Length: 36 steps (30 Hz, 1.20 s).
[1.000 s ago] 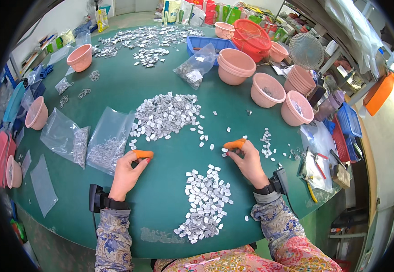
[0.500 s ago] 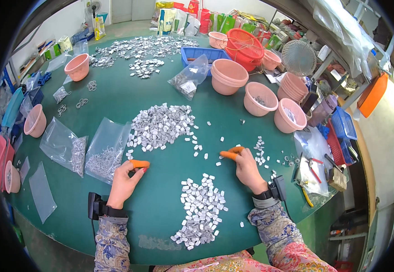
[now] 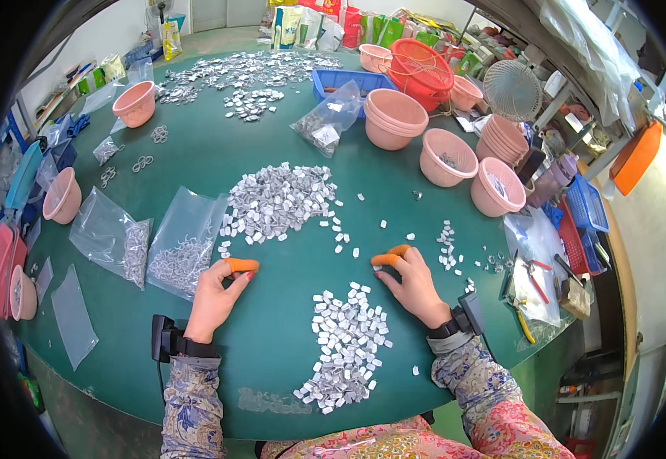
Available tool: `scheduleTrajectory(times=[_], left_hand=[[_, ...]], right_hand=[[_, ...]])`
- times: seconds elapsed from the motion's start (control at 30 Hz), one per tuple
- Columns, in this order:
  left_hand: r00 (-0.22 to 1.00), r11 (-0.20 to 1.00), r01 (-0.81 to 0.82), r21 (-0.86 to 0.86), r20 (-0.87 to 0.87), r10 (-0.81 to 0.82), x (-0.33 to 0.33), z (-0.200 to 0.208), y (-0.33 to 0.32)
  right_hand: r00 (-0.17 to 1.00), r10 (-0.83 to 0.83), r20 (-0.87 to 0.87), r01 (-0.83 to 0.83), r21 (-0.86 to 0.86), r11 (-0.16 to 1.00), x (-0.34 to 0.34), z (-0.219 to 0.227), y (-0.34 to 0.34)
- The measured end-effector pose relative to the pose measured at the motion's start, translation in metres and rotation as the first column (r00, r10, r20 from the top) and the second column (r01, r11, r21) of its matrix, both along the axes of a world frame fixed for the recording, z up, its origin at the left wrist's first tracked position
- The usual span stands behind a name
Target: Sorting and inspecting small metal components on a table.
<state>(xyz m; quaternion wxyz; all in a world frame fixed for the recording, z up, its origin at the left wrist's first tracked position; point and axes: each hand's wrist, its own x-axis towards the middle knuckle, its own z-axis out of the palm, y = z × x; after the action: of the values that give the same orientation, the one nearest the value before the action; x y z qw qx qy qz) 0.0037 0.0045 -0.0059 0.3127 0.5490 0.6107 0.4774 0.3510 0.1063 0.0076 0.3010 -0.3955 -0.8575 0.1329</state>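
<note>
My left hand [image 3: 217,300] is over the green table, left of the middle. An orange finger cot covers its index finger; the thumb is bent up against that finger, and whatever lies between them is hidden. On the right, my right hand [image 3: 412,289] wears orange cots on two fingers. A small white tab [image 3: 377,268] shows at its fingertips, by the thumb. A large heap of small grey-white tabs [image 3: 279,200] lies beyond my hands. Another heap of such tabs [image 3: 346,344] is nearer me, between my forearms.
Clear plastic bags of small metal parts [image 3: 180,260] lie at left. Pink baskets [image 3: 394,126] and a blue tray [image 3: 325,79] stand at back right. Pliers [image 3: 536,283] rest at the right edge. Loose tabs [image 3: 446,245] lie right of my right hand.
My head view has shifted slightly, moving the scene a little. My right fingers have drawn in toward the thumb, with a white tab now showing at their tips. The left hand stays nearly in place.
</note>
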Motion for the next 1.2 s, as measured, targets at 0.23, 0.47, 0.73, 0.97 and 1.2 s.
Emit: scheduleTrajectory(times=[0.23, 0.47, 0.73, 0.97, 1.2], left_hand=[[1.0, 1.0, -0.003, -0.027, 0.003, 0.003, 0.001, 0.008, -0.006], [1.0, 1.0, -0.005, 0.015, -0.029, 0.006, 0.0, 0.002, -0.001], [1.0, 1.0, -0.017, 0.019, 0.008, 0.017, 0.0, 0.0, -0.002], [1.0, 1.0, -0.008, 0.023, 0.003, 0.008, 0.001, 0.003, -0.003], [0.999, 0.998, -0.016, -0.052, -0.052, 0.013, 0.002, 0.008, -0.004]], right_hand=[[0.972, -0.221, 0.086, 0.219, 0.035, 0.975, 0.019, 0.0, 0.025], [0.994, 0.073, 0.085, -0.086, 0.16, 0.983, -0.027, 0.001, 0.018], [0.978, 0.203, 0.044, -0.202, -0.035, 0.979, -0.024, 0.003, 0.0], [0.991, 0.133, 0.005, -0.133, -0.009, 0.991, -0.058, 0.006, 0.024], [0.984, 0.177, -0.021, -0.178, -0.034, 0.983, -0.037, -0.002, 0.025]])
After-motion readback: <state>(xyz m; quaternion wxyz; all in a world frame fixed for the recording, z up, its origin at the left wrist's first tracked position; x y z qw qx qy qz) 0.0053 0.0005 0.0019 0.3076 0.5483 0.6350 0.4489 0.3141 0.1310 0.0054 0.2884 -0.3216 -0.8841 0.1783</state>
